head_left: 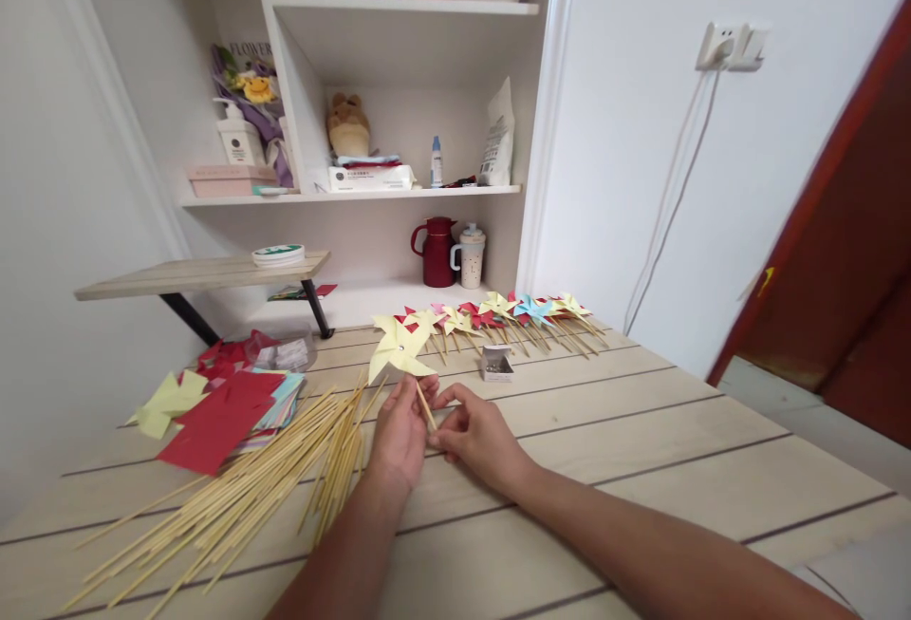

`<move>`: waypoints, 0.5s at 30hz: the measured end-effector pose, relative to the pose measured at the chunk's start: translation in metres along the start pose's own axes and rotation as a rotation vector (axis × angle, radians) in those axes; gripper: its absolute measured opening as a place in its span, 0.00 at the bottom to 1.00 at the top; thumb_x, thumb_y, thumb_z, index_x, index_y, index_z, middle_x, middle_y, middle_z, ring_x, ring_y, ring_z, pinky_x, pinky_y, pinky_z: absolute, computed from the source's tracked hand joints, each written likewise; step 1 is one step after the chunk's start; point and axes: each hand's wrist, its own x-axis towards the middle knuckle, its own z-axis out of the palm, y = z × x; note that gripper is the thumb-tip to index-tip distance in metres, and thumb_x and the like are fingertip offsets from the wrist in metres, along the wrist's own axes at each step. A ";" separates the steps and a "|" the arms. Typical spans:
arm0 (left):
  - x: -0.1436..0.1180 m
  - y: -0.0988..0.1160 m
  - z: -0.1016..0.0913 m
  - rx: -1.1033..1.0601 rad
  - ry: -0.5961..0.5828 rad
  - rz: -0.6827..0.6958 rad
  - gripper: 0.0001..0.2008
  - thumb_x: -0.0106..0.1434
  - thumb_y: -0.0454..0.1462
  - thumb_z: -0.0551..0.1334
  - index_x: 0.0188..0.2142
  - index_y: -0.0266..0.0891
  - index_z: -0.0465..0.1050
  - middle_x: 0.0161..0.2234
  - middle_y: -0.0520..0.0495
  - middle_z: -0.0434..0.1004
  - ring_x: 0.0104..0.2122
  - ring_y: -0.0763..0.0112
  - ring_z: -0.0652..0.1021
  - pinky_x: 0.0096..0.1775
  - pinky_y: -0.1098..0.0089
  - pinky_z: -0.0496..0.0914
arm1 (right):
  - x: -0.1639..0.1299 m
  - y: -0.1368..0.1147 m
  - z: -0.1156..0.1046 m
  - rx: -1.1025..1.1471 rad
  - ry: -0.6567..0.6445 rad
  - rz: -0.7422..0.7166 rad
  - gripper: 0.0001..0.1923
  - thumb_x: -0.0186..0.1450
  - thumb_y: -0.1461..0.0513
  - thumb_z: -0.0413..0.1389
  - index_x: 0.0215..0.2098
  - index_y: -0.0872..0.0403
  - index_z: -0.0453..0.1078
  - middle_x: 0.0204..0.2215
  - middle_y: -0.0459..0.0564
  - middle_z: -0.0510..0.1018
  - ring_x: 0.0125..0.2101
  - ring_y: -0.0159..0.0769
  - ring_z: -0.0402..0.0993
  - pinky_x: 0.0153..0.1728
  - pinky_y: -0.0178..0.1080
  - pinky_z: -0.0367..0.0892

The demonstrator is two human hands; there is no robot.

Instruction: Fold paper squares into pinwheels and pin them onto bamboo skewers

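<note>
A yellow paper pinwheel (399, 347) on a thin wooden stick (425, 405) is held above the wooden table (641, 449). My left hand (399, 430) and my right hand (478, 432) both pinch the stick just below the paper head, fingertips nearly touching. A loose heap of bamboo sticks (270, 468) lies on the table just left of my left hand. A row of finished pinwheels (498, 314) in yellow, red and blue lies further back along the table's far edge.
Red, yellow and pale paper squares (220, 406) are stacked at the left. A small open box (496, 364) sits behind my hands. Shelves at the back hold a red jug (436, 252), a mug (471, 255) and bottles. A dark red door (840, 278) is at the right.
</note>
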 end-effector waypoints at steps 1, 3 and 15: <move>0.000 0.001 0.001 0.005 0.002 0.000 0.08 0.62 0.39 0.68 0.31 0.34 0.78 0.33 0.42 0.82 0.35 0.70 0.80 0.42 0.70 0.74 | 0.000 0.000 0.000 0.020 0.005 0.009 0.14 0.52 0.66 0.61 0.37 0.51 0.68 0.16 0.36 0.71 0.16 0.29 0.67 0.21 0.31 0.61; -0.001 0.003 0.001 0.036 -0.001 -0.002 0.11 0.62 0.41 0.67 0.31 0.34 0.79 0.34 0.41 0.82 0.36 0.68 0.80 0.43 0.69 0.73 | 0.001 0.001 0.000 0.061 0.013 0.026 0.14 0.52 0.66 0.60 0.37 0.52 0.69 0.16 0.37 0.72 0.16 0.29 0.67 0.20 0.31 0.61; -0.004 0.002 0.000 0.355 -0.206 0.005 0.27 0.57 0.55 0.67 0.44 0.35 0.81 0.51 0.35 0.79 0.53 0.53 0.75 0.56 0.57 0.65 | 0.002 -0.012 -0.008 0.086 0.062 -0.032 0.08 0.53 0.65 0.60 0.33 0.54 0.74 0.16 0.38 0.70 0.17 0.28 0.66 0.21 0.32 0.62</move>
